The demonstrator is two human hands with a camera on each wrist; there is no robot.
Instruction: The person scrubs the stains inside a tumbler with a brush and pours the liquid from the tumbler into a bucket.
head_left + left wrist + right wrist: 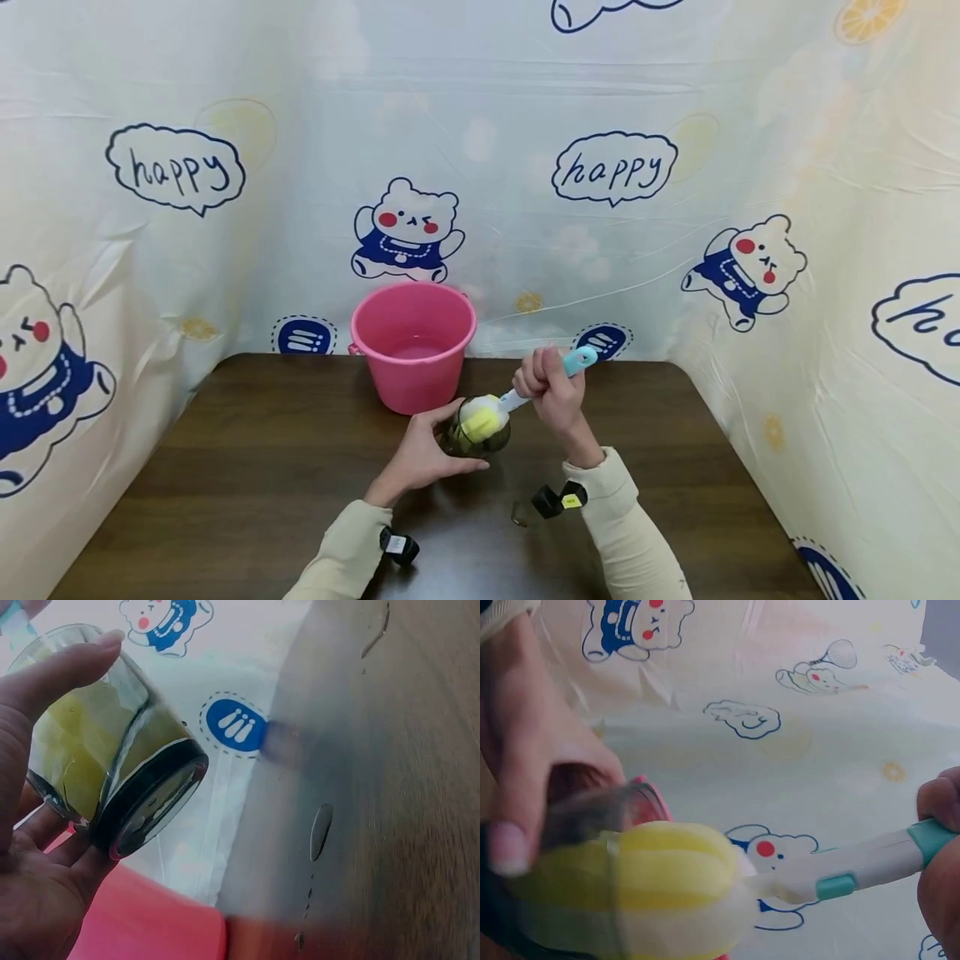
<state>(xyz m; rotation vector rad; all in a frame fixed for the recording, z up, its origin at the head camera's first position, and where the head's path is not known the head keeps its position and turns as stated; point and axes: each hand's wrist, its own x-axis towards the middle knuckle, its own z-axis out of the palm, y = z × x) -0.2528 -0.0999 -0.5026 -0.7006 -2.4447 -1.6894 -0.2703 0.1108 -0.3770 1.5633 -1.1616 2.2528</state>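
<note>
My left hand grips a dark-tinted glass cup round its side, thumb on one side and fingers on the other. The cup is tilted and held above the table, its thick base showing in the left wrist view. In my right hand is the white and turquoise handle of a sponge brush. The brush's yellow and white sponge head is partly inside the cup's mouth. In the right wrist view only some fingers of the right hand show, at the handle's end.
A pink bucket stands just beyond the cup at the table's back edge. Water spots lie on the brown wooden table. A patterned curtain surrounds the table at the back and sides.
</note>
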